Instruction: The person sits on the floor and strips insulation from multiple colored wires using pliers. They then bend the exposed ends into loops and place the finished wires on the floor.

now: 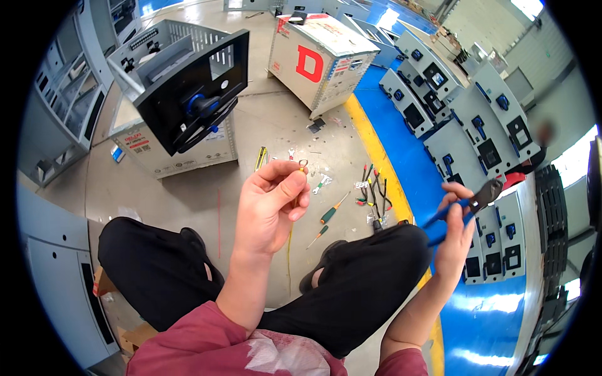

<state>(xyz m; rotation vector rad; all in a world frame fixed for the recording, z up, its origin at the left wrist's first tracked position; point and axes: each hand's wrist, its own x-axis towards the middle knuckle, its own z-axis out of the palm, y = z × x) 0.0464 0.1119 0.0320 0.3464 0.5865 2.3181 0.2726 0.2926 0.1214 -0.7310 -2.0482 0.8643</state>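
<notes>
My left hand [271, 203] is raised in front of me, pinching a thin yellow wire [290, 241] that ends in a small ring terminal [303, 166] above my fingertips. The wire hangs down between my knees. My right hand [456, 235] is off to the right, closed around blue-handled crimping pliers [470, 203] whose dark jaws point up and right. The two hands are well apart. I am seated on the floor with black trousers and dark shoes in view.
On the concrete floor ahead lie screwdrivers [332, 210], a bundle of short coloured wires [374, 188] and a yellow tool [261, 158]. A grey cabinet with a black door [188, 94] stands ahead left, a white-red cabinet [316, 59] beyond, grey panels [467, 125] on the blue strip at right.
</notes>
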